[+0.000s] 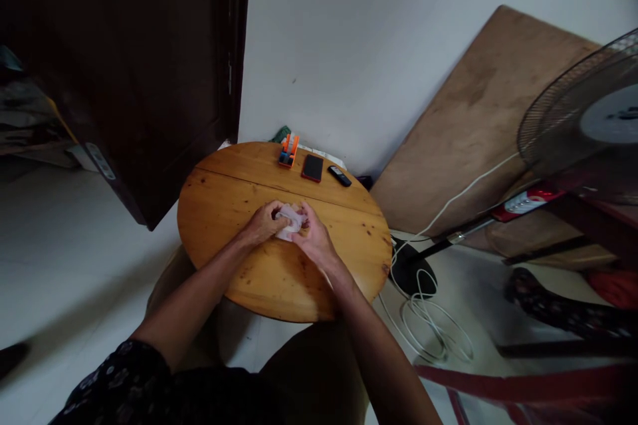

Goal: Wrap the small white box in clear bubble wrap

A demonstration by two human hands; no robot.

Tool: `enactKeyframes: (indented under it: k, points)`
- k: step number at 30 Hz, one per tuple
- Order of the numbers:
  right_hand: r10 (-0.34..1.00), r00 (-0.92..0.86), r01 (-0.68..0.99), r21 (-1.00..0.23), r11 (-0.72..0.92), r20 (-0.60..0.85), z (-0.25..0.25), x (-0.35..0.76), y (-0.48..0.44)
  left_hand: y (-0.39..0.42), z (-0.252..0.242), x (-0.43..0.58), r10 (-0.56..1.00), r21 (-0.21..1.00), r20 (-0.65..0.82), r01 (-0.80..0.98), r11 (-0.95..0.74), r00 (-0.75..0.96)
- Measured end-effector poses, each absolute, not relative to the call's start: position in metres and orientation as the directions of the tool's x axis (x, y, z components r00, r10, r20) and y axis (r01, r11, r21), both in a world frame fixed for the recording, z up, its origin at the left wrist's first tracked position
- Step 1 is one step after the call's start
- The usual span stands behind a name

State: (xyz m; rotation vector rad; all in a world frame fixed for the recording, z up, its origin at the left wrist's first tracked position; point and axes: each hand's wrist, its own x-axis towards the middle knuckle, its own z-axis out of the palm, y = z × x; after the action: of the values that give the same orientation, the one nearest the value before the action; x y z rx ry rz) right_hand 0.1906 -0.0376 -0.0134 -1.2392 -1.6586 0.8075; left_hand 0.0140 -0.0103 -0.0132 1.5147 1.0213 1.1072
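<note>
Over the middle of a round wooden table (214,225), both my hands grip a small crumpled whitish piece (289,220), thin like paper or plastic film; its exact kind I cannot make out. My left hand (264,222) pinches its left side, thumb across the front. Around the right side curl the fingers and thumb of my right hand (315,235). Whether anything is wrapped inside is hidden. Farther back on the table stand an orange and blue tape dispenser (289,150), a dark flat red-edged box or notebook (312,168) and a black remote-like device (339,176).
A white wall rises behind the table, with a dark door (189,79) at left. At right, a standing fan (588,112) leans into view before a wooden board (463,112). White cable (423,318) lies coiled on the floor by the fan's base. A red chair-like frame (508,382) is at lower right.
</note>
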Motion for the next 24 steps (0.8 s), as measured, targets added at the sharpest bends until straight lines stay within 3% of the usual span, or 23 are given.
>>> enactKeyframes:
  k: [4,9,15,24]
  points:
    - [0.992,-0.115,0.172,-0.983,0.061,0.042,-0.004,0.193,-0.032,-0.011,-0.011,0.013,0.963,0.993,0.067,0.076,-0.089,0.261]
    - [0.993,-0.102,0.060,-0.996,-0.060,-0.065,0.003,0.198,-0.032,-0.008,-0.018,0.013,0.941,0.997,0.059,-0.061,-0.041,0.334]
    - [0.995,-0.095,-0.066,-0.998,-0.010,-0.004,0.000,0.194,-0.015,-0.009,-0.022,0.014,0.946,0.999,0.022,-0.052,-0.005,0.324]
    - [0.994,0.064,-0.067,-0.993,0.092,0.088,-0.016,0.177,0.008,-0.009,-0.025,0.016,0.955,0.999,0.042,0.006,-0.046,0.294]
